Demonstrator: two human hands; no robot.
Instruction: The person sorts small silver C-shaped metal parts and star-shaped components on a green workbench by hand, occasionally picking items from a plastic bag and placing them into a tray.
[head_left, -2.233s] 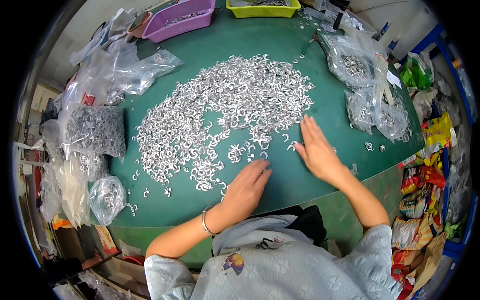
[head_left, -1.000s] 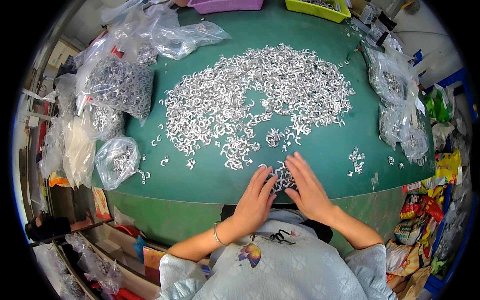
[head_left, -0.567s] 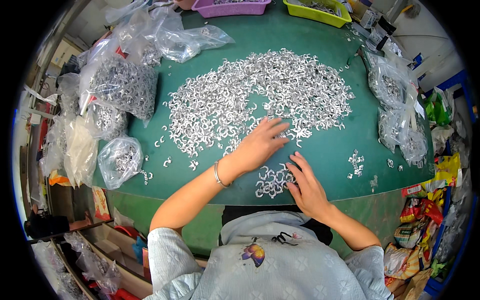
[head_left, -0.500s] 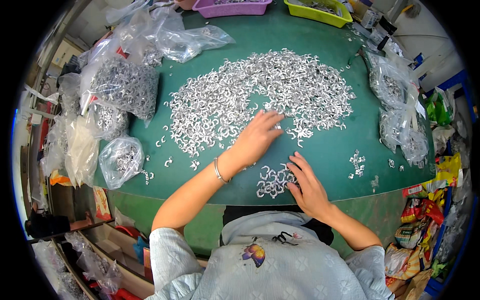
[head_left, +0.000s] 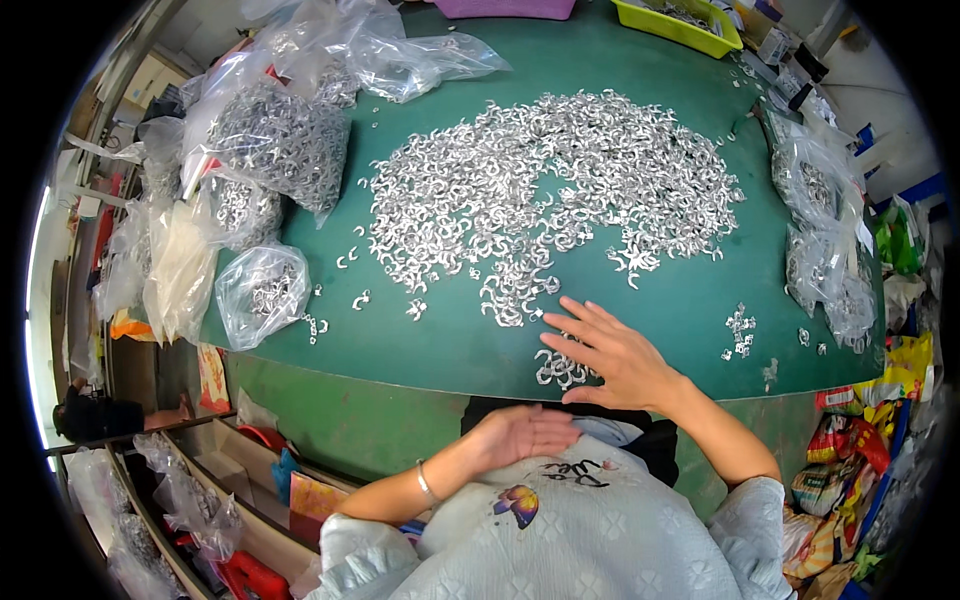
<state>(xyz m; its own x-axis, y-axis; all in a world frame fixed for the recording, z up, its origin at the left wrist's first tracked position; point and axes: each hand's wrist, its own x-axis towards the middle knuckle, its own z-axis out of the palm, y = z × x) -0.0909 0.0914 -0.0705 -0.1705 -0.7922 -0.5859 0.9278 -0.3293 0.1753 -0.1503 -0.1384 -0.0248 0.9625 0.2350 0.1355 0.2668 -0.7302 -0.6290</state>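
Silver C-shaped metal pieces [head_left: 540, 180] lie in a wide, loose heap on the green table [head_left: 450, 365]. A tongue of them reaches from the heap toward the front edge. Over a small cluster of metal pieces [head_left: 562, 366] near that edge, my right hand [head_left: 620, 362] lies palm down with its fingers spread, partly covering them. My left hand [head_left: 525, 436], with a bracelet at the wrist, is just below the table edge against my shirt. Its palm is turned up, the fingers are stretched out, and no piece shows on it.
Clear bags of metal pieces [head_left: 275, 145] crowd the left side, with a smaller open bag [head_left: 262, 297] nearer me. More filled bags [head_left: 825, 255] lie at the right edge. A purple basket [head_left: 505, 8] and a yellow-green basket [head_left: 680, 25] stand at the back.
My left hand has come back from the heap to below the table edge and turned palm up. My right hand now covers more of the small cluster. A tongue of pieces now extends toward me.
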